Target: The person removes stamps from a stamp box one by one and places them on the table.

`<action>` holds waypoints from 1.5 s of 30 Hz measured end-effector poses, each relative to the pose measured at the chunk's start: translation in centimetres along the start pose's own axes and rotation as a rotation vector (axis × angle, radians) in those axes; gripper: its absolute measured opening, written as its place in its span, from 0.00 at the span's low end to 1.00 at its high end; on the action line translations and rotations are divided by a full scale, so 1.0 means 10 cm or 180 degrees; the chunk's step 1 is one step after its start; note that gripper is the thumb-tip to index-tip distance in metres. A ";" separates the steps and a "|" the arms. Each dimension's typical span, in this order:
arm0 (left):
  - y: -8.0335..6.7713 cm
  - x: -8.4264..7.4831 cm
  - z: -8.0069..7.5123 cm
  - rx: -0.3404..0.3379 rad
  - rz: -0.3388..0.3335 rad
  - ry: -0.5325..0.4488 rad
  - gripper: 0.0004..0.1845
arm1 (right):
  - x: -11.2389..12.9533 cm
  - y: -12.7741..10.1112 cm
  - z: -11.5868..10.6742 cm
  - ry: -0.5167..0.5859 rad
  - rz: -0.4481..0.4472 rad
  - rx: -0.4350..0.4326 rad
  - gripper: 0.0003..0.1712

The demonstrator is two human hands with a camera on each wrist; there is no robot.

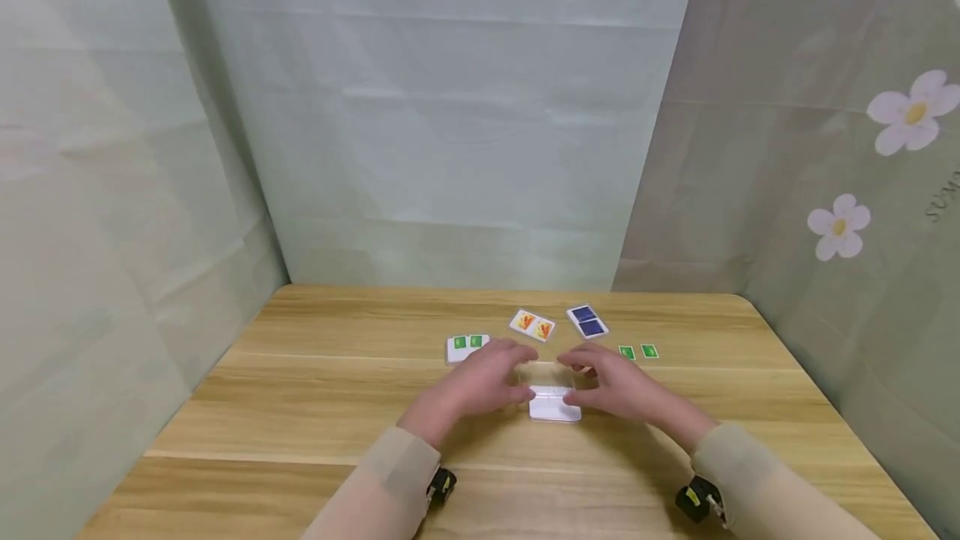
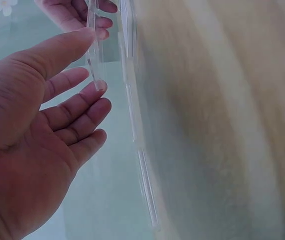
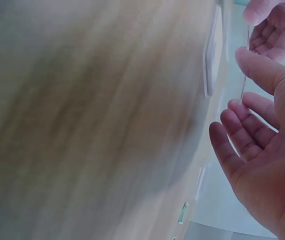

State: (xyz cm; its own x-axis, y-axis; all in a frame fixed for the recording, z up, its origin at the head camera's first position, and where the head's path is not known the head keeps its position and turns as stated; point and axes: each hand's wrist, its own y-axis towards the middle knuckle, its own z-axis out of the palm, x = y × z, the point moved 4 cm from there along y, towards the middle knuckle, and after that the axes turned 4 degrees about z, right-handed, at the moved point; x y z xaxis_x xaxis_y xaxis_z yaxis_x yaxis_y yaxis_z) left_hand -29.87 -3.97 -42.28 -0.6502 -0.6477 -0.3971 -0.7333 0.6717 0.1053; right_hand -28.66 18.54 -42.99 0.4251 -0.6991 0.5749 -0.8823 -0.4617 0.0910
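Note:
A clear plastic case [image 1: 553, 394] lies on the wooden table [image 1: 315, 407] with a white tile [image 1: 555, 405] in its near half. My left hand [image 1: 517, 375] and right hand [image 1: 581, 371] meet over it from either side. In the left wrist view my left hand [image 2: 90, 60] pinches the thin clear lid [image 2: 93, 50] between thumb and fingertips, above the case's base [image 2: 137, 130]. In the right wrist view the thumb and fingertips of my right hand [image 3: 240, 80] hold the lid's other edge [image 3: 244, 82], beside the white tile [image 3: 212, 55].
Beyond the hands lie a white tile with two green squares [image 1: 467, 347], an orange-pictured tile [image 1: 532, 325], a blue tile [image 1: 587, 322] and two loose green squares [image 1: 638, 352]. Pale curtain walls, one with flowers [image 1: 911, 111], close in three sides.

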 end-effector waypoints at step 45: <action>-0.01 -0.18 0.17 0.0207 0.0126 0.0179 0.27 | -0.02 -0.16 0.13 -0.0145 -0.0080 0.0095 0.32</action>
State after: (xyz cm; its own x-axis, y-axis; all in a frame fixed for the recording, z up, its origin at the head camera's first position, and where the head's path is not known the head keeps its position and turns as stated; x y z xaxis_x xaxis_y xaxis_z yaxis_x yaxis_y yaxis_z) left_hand -28.30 -2.31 -43.10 -0.6898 -0.6382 -0.3418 -0.6936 0.7179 0.0596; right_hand -27.05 18.72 -44.31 0.4565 -0.7109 0.5350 -0.8651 -0.4951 0.0803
